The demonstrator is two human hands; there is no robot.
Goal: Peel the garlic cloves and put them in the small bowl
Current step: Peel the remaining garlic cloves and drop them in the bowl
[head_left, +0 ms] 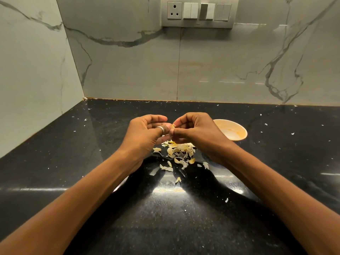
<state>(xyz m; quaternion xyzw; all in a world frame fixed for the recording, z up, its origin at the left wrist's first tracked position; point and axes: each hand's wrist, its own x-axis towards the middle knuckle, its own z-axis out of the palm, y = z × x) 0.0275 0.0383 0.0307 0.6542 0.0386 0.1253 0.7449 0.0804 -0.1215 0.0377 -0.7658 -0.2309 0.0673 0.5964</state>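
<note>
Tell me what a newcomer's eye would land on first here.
The left hand and right hand meet mid-frame above the black counter, pinching a garlic clove between them. Directly beneath lies a pale pile of garlic skins, and a small bowl sits just behind the right hand.

A black speckled granite countertop [184, 227] fills the view from 3 through 6 to 9 o'clock, glossy, with pale streaks of reflected light. Behind it, toward 12 o'clock, stands a grey-veined marble-look back wall [138, 70], split by a vertical tile seam [178, 70]. A matching side wall [33, 80] meets it at 10 o'clock. At 12 o'clock a switch panel [197, 23] is mounted on the back wall, with a three-pin socket [174, 10] at its 9 o'clock end and rocker switches [190, 10] beside it.
</note>
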